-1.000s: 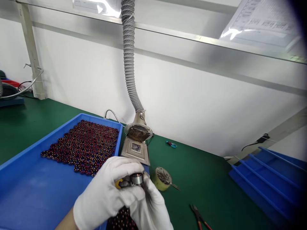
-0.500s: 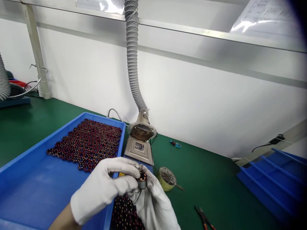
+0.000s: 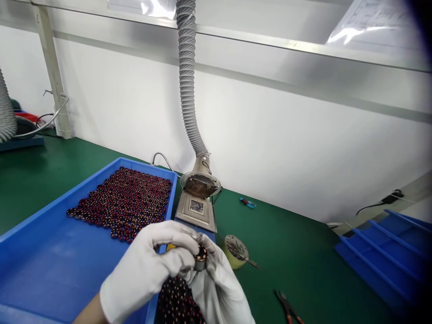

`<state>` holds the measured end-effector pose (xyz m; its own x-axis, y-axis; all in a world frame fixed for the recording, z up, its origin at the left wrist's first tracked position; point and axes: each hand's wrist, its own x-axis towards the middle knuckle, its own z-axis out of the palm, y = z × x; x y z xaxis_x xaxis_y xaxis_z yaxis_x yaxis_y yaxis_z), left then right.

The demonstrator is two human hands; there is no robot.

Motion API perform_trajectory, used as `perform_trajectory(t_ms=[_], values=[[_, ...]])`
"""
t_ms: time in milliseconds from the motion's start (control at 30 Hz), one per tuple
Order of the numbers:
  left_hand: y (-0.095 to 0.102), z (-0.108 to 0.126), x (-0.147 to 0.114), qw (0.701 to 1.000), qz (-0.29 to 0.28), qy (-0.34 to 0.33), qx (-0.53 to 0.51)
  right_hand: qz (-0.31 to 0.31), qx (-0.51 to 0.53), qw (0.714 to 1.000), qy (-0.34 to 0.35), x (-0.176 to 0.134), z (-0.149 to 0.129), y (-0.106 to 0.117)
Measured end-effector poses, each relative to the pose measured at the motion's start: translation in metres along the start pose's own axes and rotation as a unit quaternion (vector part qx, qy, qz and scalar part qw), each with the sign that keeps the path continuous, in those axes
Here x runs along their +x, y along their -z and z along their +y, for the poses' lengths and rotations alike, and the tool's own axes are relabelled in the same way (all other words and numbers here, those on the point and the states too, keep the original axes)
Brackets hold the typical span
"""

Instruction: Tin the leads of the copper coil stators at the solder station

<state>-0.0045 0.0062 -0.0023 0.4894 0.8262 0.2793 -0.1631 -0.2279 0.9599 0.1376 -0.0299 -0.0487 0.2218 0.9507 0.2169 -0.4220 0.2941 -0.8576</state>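
Observation:
In white gloves, both my hands pinch one small round stator, a grey metal ring with dark and copper-coloured windings showing on top. My left hand has thumb and fingers closed on its left side. On the other side my right hand grips it, with its lower fingers hidden from view. Below the hands, a pile of similar wound parts is partly covered by them. To the left, a blue tray holds many more of these rings packed in its far part.
Beyond my hands stands a solder pot under a fume hood with a grey hose. Right of it are a yellowish cup with a flat tool, pliers, small blue-handled cutters and blue trays.
The stator has tilted slightly between my fingers. Both hands keep their hold and have barely shifted.

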Motion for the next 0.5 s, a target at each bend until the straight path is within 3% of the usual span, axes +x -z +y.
perform_trajectory(t_ms=[133, 200, 267, 333, 400, 433, 500], values=[[0.0, -0.001, -0.006, 0.991, 0.078, -0.106, -0.008, 0.035, -0.091, 0.991, 0.091, 0.004, 0.007, 0.006], [0.003, 0.0, -0.007, 0.985, 0.131, -0.11, -0.004, 0.072, -0.138, 0.97, 0.189, 0.003, 0.011, 0.003], [0.003, 0.0, -0.004, 0.988, 0.146, -0.059, -0.002, 0.1, -0.226, 0.911, 0.329, -0.001, 0.016, -0.003], [-0.004, -0.001, 0.002, 0.994, 0.091, 0.019, -0.049, 0.115, -0.318, 0.831, 0.441, -0.006, 0.021, -0.009], [-0.014, -0.007, 0.007, 0.988, 0.023, 0.066, -0.138, 0.112, -0.387, 0.771, 0.493, -0.008, 0.026, -0.014], [-0.019, -0.011, 0.008, 0.98, 0.023, 0.07, -0.182, 0.115, -0.404, 0.756, 0.502, -0.009, 0.028, -0.016], [-0.025, -0.017, 0.009, 0.963, 0.057, 0.049, -0.26, 0.137, -0.407, 0.755, 0.496, -0.009, 0.029, -0.02]])
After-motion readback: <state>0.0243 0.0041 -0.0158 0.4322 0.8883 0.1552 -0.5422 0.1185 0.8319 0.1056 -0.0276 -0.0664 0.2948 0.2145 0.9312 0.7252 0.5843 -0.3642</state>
